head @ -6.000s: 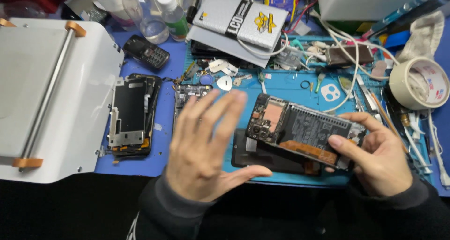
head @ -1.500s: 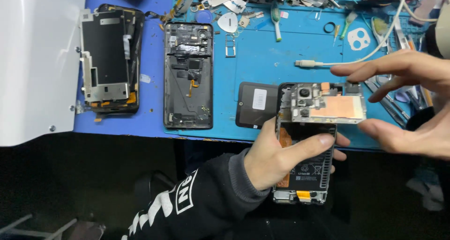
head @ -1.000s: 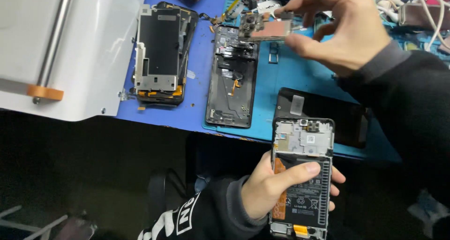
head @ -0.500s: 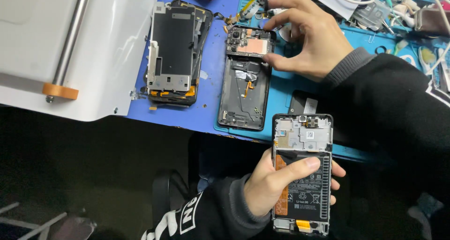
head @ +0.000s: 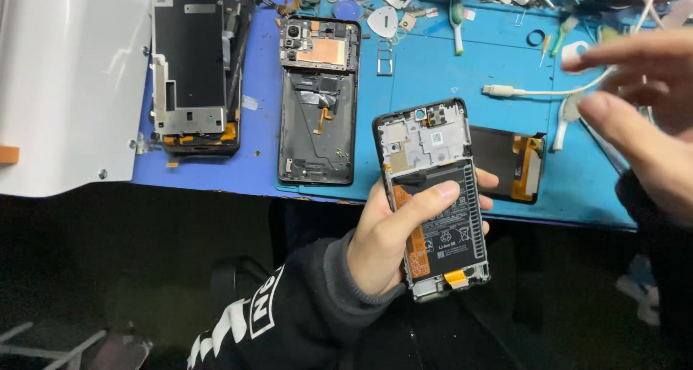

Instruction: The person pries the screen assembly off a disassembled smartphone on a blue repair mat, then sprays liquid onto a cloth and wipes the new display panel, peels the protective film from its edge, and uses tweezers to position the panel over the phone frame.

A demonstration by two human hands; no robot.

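The right hand (head: 642, 117) has come away from the back shell (head: 317, 103) on the blue mat (head: 433, 74), and the camera board with its copper plate now sits in the shell's top end. That hand hovers empty, fingers loosely spread (blurred, mid-air). The left hand (head: 393, 244) grips the opened phone (head: 433, 197), thumb across the battery, fingers wrapped behind, near the mat's front edge.

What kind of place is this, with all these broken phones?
Probably a phone repair bench. The left hand holds an opened phone showing its battery, another gutted phone shell lies on the blue work mat, and small tools lie around.
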